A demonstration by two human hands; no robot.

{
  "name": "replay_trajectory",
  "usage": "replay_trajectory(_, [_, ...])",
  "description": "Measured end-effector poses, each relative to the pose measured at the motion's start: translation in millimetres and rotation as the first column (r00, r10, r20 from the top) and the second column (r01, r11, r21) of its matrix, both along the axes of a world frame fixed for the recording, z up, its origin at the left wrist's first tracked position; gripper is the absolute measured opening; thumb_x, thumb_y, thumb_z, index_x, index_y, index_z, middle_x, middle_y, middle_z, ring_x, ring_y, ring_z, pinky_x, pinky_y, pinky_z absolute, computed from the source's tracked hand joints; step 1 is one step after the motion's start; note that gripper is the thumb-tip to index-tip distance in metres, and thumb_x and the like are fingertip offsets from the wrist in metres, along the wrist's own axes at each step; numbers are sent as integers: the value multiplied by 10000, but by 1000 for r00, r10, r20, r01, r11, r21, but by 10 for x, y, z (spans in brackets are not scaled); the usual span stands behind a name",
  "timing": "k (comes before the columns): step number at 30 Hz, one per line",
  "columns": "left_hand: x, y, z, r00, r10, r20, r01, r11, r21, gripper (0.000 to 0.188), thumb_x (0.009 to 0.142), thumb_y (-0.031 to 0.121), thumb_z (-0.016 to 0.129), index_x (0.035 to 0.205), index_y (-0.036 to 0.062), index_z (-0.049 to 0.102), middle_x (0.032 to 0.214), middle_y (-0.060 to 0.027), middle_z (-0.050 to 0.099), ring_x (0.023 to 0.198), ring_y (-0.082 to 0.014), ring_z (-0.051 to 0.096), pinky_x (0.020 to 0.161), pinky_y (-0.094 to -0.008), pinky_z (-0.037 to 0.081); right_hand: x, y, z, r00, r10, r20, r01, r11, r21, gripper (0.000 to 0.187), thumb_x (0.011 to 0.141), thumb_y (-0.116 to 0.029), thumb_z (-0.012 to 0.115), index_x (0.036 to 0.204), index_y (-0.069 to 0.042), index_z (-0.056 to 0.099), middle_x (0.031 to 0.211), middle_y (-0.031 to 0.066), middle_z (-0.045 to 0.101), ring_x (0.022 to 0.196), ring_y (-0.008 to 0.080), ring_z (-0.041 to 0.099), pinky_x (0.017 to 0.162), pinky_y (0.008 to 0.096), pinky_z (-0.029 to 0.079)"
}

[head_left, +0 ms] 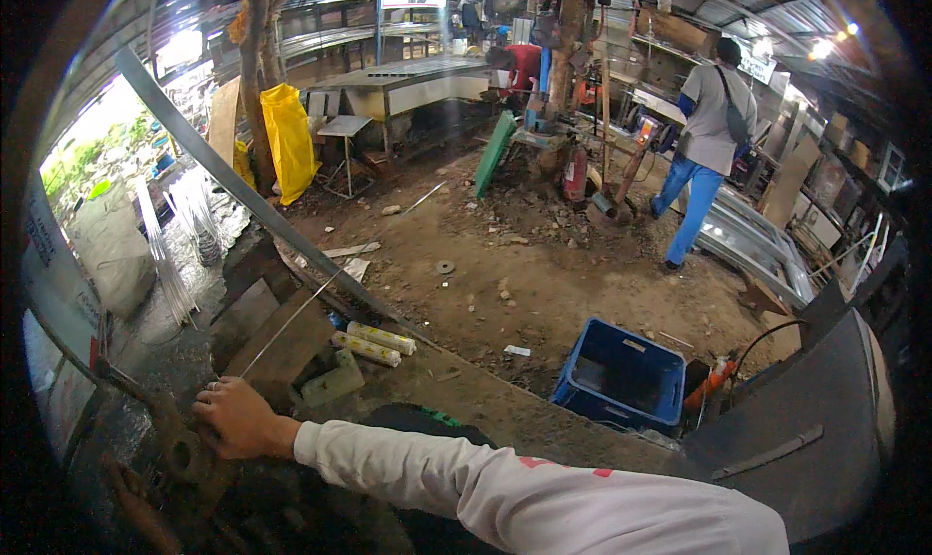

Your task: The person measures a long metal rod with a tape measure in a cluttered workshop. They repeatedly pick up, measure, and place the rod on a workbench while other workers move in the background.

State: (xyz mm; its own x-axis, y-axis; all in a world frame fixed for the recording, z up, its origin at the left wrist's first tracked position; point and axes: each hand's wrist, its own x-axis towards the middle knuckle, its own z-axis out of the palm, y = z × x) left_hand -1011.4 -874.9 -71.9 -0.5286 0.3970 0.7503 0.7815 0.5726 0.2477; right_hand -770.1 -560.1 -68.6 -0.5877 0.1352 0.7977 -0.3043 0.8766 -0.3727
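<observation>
The right hand [236, 419], in a white sleeve reaching across from the lower right, is closed around the near end of a thin metal rod [288, 324] that slants up and away over the dark, cluttered counter [175, 346]. The left hand [136, 506] sits low at the left edge, partly hidden; I cannot tell how open it is. Two pale cylinders [374, 342] lie just beyond the rod. A blue crate [621, 375] stands on the dirt floor, and another person [707, 137] walks off at the back
</observation>
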Motion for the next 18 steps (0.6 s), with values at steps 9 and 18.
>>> replay_trajectory(9, [773, 459, 212, 763, -425, 487, -147, 620, 771, 318, 987, 351, 514, 1147, 97, 618, 698, 73, 370, 595, -62, 302, 595, -260, 318, 46, 1, 39, 995, 30, 98, -27, 999, -38, 350, 775, -375, 673, 928, -60, 669, 954, 140, 664, 948, 336, 631, 882, 466, 461])
replay_trajectory(18, [878, 560, 306, 615, -503, 608, -340, 526, 779, 355, 975, 362, 524, 1193, 94, 606, 830, 26, 489, 703, -88, 405, 787, -271, 479, 19, -62, -16, 997, -7, 70, 10, 999, -46, 327, 756, -341, 679, 893, -44, 668, 904, 153, 658, 907, 345, 632, 854, 475, 471])
